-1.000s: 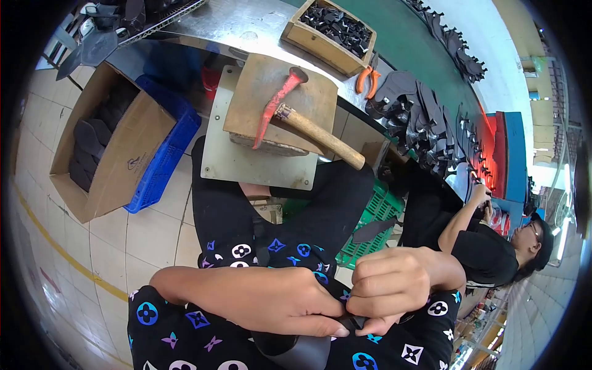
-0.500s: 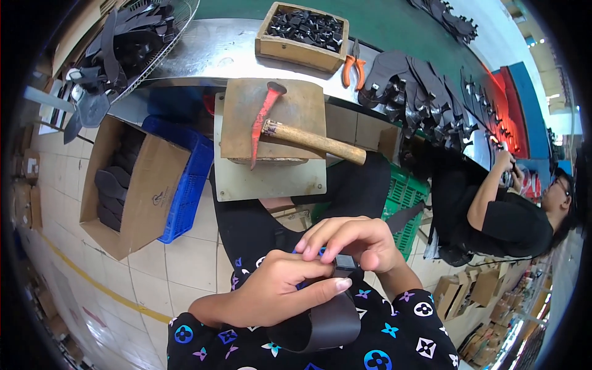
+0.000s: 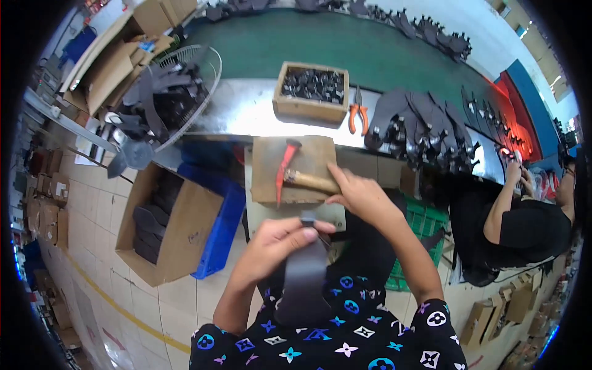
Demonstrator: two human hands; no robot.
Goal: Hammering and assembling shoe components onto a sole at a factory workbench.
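Observation:
My left hand (image 3: 274, 243) pinches one end of a dark grey, insole-shaped piece (image 3: 305, 277), whose broad end hangs down toward my lap. A small dark block (image 3: 308, 217) sits at the pinched end. My right hand (image 3: 370, 198) is closed round the end of the wooden handle of a hammer (image 3: 311, 180), index finger on one side and thumb on the other. The hammer's red head lies on a brown work block (image 3: 266, 161) in front of me.
Behind the block, a wooden box (image 3: 311, 111) of small black parts stands beside orange-handled pliers (image 3: 357, 114). Dark insole pieces (image 3: 413, 123) lie to the right, others in a wire basket (image 3: 213, 80). A carton (image 3: 191, 240) and a blue crate (image 3: 219, 240) stand left; a co-worker (image 3: 530, 228) sits right.
My right hand has left the insole piece and reached forward to the hammer handle. My left hand still holds the piece, now farther forward. The view has shifted, showing more of the green surface.

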